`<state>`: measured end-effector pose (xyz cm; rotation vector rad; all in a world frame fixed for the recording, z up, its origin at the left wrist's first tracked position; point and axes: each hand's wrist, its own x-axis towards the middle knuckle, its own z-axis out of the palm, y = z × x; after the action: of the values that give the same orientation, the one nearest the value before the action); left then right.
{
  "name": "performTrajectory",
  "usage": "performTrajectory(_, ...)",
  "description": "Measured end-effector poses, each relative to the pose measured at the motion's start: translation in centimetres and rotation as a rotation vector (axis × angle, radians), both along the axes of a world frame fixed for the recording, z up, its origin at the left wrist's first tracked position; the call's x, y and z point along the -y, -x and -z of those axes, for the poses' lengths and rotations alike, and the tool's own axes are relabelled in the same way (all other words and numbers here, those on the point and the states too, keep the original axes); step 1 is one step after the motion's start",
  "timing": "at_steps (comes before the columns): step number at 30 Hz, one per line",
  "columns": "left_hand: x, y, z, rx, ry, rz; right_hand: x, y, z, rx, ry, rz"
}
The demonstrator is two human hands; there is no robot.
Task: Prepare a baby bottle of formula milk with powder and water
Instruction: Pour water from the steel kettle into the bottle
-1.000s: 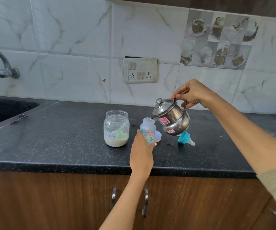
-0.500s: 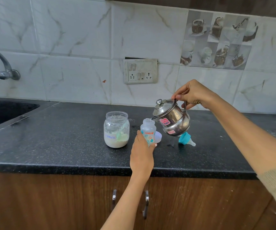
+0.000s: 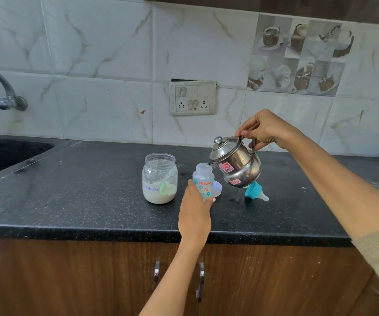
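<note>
Bottle (image 3: 203, 182) upright on counter (image 3: 81, 201), beside formula jar (image 3: 160, 179). Left hand (image 3: 194, 215) wraps its lower body. Right hand (image 3: 265, 131) grips handle of tilted kettle (image 3: 236, 163), spout at bottle mouth. Bottle likely light, tippy plastic; hold low.
</note>
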<state>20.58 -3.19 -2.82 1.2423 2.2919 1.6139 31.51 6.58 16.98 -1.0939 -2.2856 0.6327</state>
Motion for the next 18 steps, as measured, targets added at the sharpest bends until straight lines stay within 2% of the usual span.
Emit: performTrajectory(18,0.15,0.00,-0.02,-0.002,-0.019,0.006,-0.29,0.08,-0.12,0.020,-0.010,-0.006)
